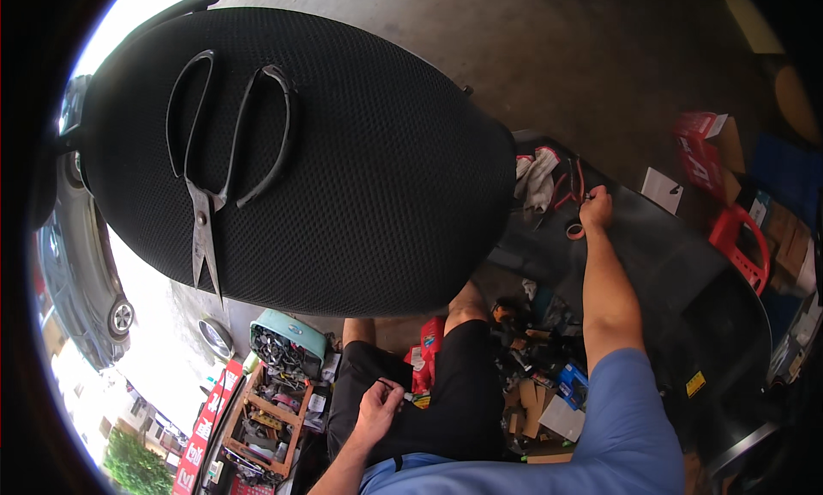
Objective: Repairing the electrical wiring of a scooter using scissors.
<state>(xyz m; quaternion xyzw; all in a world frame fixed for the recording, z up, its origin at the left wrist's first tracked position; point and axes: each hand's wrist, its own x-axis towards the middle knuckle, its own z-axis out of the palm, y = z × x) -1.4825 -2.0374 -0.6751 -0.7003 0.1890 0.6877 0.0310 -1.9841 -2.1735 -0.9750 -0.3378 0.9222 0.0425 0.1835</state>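
Note:
A black mesh-covered seat (369, 152) fills the upper left, and dark-handled scissors (203, 229) lie on it with their blades slightly apart. My right hand (597, 209) reaches out to a black panel (660, 272), its fingers closed; what they pinch is too small to make out. Beside those fingers lie red-handled pliers (560, 192), a roll of tape (576, 236) and whitish work gloves (540, 180). Above my lap, my left hand (377, 411) is closed around something small and dark that I cannot identify. A red bottle (425, 358) stands between my legs.
At lower left are a teal bin (296, 328) of small parts and a wooden divided tray (249, 448). Mixed parts and boxes (536, 405) crowd the floor right of my legs. Cardboard boxes and a red plastic frame (737, 242) line the far right. A car (81, 255) stands outside.

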